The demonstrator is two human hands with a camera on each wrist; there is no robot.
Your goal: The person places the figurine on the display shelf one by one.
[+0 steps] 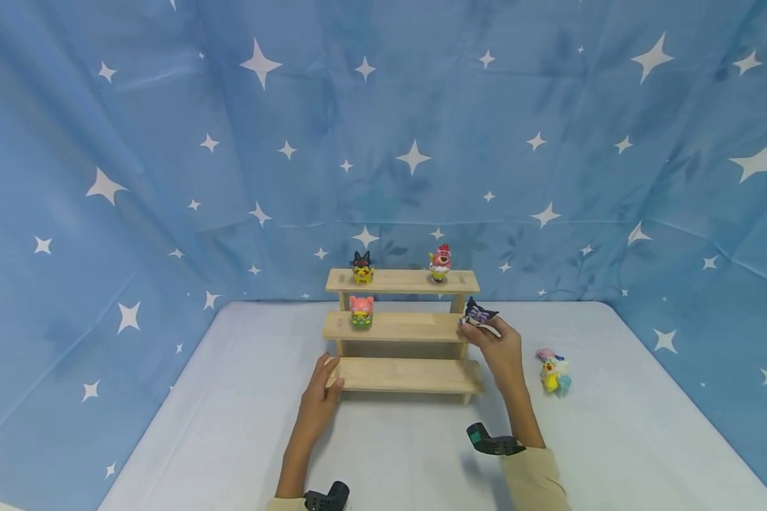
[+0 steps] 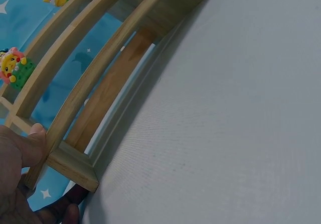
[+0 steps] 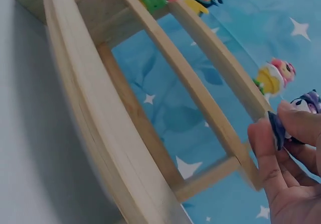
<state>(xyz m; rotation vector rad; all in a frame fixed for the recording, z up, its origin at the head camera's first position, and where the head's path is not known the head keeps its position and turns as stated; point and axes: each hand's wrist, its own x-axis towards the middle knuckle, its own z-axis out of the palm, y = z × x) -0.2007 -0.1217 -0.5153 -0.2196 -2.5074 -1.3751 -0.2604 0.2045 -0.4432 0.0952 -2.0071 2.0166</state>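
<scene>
A three-step wooden display stand (image 1: 409, 374) stands on the white table. My left hand (image 1: 319, 397) grips the left end of its lowest step, and in the left wrist view the thumb lies on the wood with fingers around the end. Between thumb and fingers, my right hand (image 1: 500, 349) pinches a black-and-purple figurine (image 1: 479, 313) with a white part, close by the middle step's right end. On the middle step's left sits a pink-and-green figurine (image 1: 361, 312). The top step carries a yellow figurine with a black hood (image 1: 361, 268) and a pink figurine with a red top (image 1: 440, 263).
Right of the stand, a small group of colourful figurines (image 1: 552, 377) in yellow, pink, white and blue lies on the white tabletop (image 1: 230, 433). A blue curtain with white stars (image 1: 383, 142) hangs behind the table and along both sides.
</scene>
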